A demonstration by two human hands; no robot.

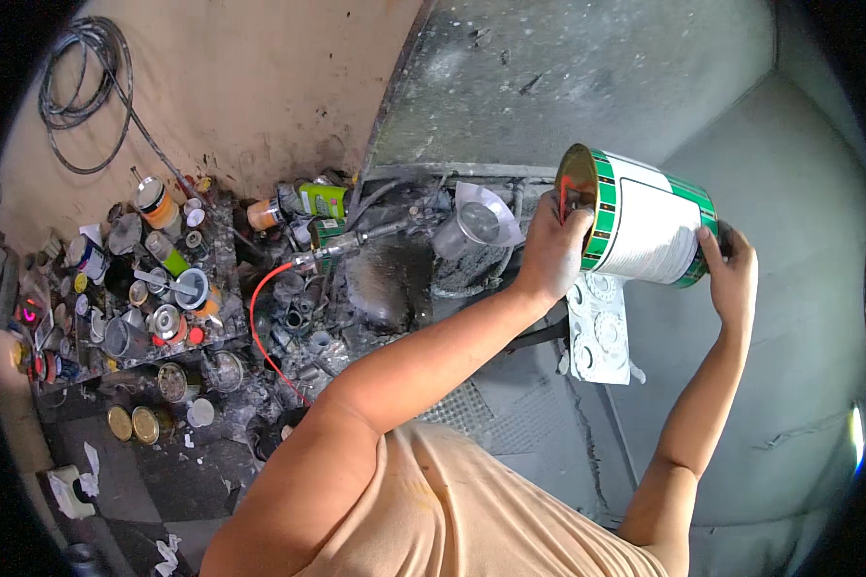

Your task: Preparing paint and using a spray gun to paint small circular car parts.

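Note:
A large tin can (645,213) with a green and white label lies tilted on its side in the air between my hands. Its open end faces left, and orange-red marks show on the inside. My left hand (555,248) grips the rim at that end, thumb against the metal. Around the base end curl the fingers of my right hand (733,274). Just below the can is a white panel (601,332) with round raised shapes, partly hidden by the can. Left of my left hand stands a clear cup (449,236) with a white paper cone strainer (484,217) in it.
A dirty bench (96,363) at left is crowded with paint cans, cups and lids. An orange hose (253,317) runs from a metal fitting beside my left arm. A coiled black hose (85,31) hangs on the wall. Several open tins (146,424) stand lower left.

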